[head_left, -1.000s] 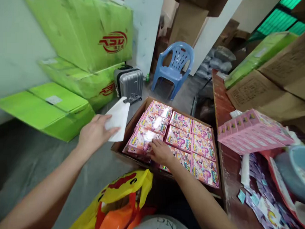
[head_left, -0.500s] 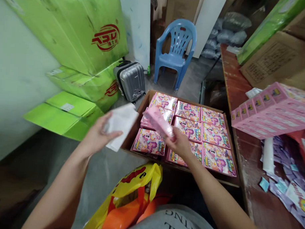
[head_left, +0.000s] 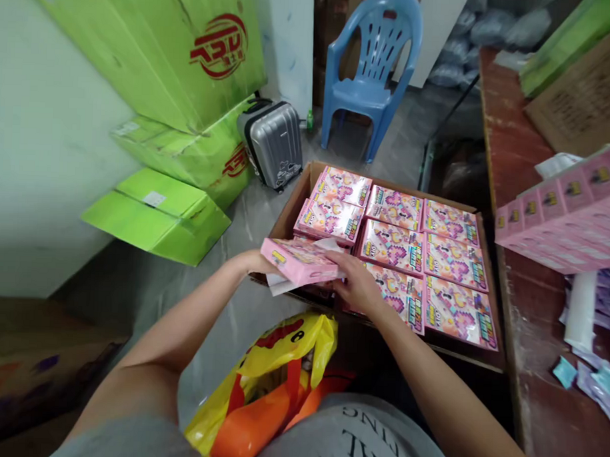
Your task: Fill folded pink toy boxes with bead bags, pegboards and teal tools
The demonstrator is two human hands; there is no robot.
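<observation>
A pink toy box (head_left: 298,260) is held between my two hands just in front of the near left corner of a brown carton (head_left: 291,211). My right hand (head_left: 356,283) grips the box's right end. Under its left end, my left hand (head_left: 256,261) supports it together with a white paper sheet (head_left: 283,285) that pokes out below. The carton sits on the floor, filled with several flat pink boxes (head_left: 394,248) laid in rows.
A yellow and orange plastic bag (head_left: 269,380) lies by my lap. Stacked pink boxes (head_left: 566,211) sit on a reddish table (head_left: 529,396) at right, with loose purple packets. Green cartons (head_left: 155,213), a grey suitcase (head_left: 272,142) and a blue chair (head_left: 373,71) stand behind.
My right hand lifted one pink box out of the carton and brought it towards me. My left hand, still with the white sheet, swung in to meet it under the box.
</observation>
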